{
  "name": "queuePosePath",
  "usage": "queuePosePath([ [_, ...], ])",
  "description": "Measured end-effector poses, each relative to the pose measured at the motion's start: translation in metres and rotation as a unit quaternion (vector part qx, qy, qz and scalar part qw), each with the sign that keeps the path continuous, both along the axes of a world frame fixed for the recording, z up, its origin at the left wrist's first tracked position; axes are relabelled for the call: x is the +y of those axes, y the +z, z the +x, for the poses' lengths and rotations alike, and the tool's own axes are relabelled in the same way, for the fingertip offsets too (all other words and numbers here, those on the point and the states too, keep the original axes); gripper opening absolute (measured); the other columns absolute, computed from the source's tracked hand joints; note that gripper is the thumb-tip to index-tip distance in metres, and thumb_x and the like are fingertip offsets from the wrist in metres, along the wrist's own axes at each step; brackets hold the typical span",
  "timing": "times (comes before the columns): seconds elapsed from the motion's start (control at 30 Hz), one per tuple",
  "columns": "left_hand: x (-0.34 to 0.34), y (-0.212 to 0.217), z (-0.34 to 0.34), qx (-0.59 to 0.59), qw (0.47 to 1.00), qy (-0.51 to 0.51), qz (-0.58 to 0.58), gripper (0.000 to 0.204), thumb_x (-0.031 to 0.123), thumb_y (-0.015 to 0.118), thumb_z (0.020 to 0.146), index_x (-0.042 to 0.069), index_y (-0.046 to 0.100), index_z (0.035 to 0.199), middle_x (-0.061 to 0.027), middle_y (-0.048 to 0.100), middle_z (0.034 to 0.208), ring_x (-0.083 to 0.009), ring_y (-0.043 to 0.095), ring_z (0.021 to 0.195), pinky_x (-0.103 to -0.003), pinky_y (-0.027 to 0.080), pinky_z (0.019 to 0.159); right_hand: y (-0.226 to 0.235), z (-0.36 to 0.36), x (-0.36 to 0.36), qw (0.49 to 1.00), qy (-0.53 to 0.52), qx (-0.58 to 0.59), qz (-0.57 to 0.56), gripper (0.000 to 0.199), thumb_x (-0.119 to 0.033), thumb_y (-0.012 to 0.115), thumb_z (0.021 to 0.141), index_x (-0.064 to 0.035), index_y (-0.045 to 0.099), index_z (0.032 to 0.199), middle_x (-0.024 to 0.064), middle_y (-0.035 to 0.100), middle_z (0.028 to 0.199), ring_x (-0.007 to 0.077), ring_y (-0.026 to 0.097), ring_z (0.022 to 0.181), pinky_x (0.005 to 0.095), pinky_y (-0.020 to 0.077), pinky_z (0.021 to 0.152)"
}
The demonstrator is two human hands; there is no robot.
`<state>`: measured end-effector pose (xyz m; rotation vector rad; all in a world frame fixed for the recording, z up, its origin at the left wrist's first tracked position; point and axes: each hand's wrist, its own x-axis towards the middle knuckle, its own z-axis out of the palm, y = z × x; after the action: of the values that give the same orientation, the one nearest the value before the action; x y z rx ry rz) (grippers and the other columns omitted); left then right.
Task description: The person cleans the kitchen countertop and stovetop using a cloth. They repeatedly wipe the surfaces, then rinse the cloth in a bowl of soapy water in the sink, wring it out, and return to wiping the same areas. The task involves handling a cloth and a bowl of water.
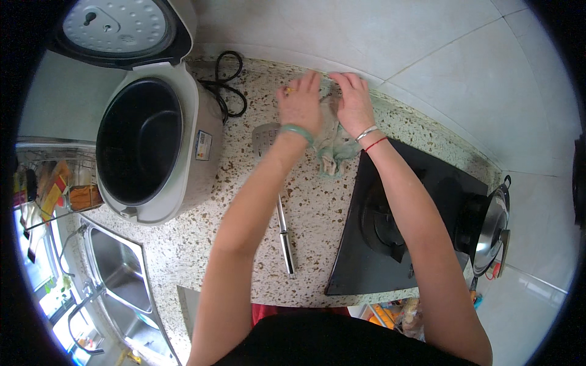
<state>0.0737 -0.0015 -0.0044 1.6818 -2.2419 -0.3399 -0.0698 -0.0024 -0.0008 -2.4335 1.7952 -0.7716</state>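
Both my hands are at the back of the speckled stone counter [311, 201], by the tiled wall. My left hand [300, 104], with a green bangle on the wrist, and my right hand [353, 100], with a silver bangle and a red string, hold a crumpled pale green cloth [334, 149] between them. The cloth hangs down onto the counter below my wrists. A metal spatula [278, 201] with a long handle lies on the counter just under my left forearm.
An open white rice cooker [152, 140] with a dark inner pot stands at the left, its black cord [229, 85] coiled behind it. A black glass gas hob [403, 226] lies at the right with a metal wok lid [491, 229] beyond. A steel sink [119, 274] is lower left.
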Motion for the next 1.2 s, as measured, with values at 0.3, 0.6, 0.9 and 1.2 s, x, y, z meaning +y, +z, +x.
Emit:
queuePosePath([
  [0.3,-0.011,-0.014,0.045,-0.023,0.989,0.129,-0.071,0.066,0.005,0.056,0.077,0.012,0.035,0.139,-0.0057,0.035,0.143,-0.0271,0.041,0.122,-0.052,0.027,0.103,0.009,0.001,0.005,0.994,-0.001,0.114,0.005,0.044,-0.001,0.054,0.076,-0.0087,0.056,0.12,0.0079,0.05,0.109,0.0276,0.047,0.101,0.0348,0.0439,0.089],
  [0.6,0.0,-0.019,-0.019,0.011,0.997,0.052,-0.064,0.061,0.011,0.055,0.077,0.013,0.04,0.136,-0.0046,0.035,0.144,-0.0271,0.042,0.123,-0.051,0.032,0.098,0.008,-0.01,0.009,0.997,-0.01,0.081,0.013,0.046,0.002,0.054,0.075,-0.0064,0.055,0.12,0.0083,0.05,0.112,0.0287,0.047,0.104,0.0347,0.0431,0.092],
  [0.9,-0.023,-0.005,0.058,-0.093,0.988,0.119,-0.034,0.065,0.01,0.057,0.079,0.008,0.034,0.139,-0.0056,0.034,0.143,-0.0259,0.041,0.123,-0.05,0.03,0.1,0.015,-0.006,0.01,0.992,-0.013,0.126,0.03,0.051,0.001,0.056,0.075,-0.0128,0.053,0.124,0.0076,0.05,0.111,0.0278,0.047,0.104,0.0354,0.0435,0.091],
  [1.2,0.009,-0.001,-0.032,0.024,0.999,0.03,0.031,0.064,0.018,0.057,0.081,0.013,0.033,0.14,-0.0059,0.033,0.144,-0.0272,0.039,0.126,-0.053,0.03,0.101,0.007,-0.01,0.003,0.995,-0.002,0.097,0.016,0.051,0.0,0.056,0.076,-0.0151,0.052,0.125,0.0079,0.05,0.114,0.0276,0.048,0.105,0.0383,0.0448,0.09],
])
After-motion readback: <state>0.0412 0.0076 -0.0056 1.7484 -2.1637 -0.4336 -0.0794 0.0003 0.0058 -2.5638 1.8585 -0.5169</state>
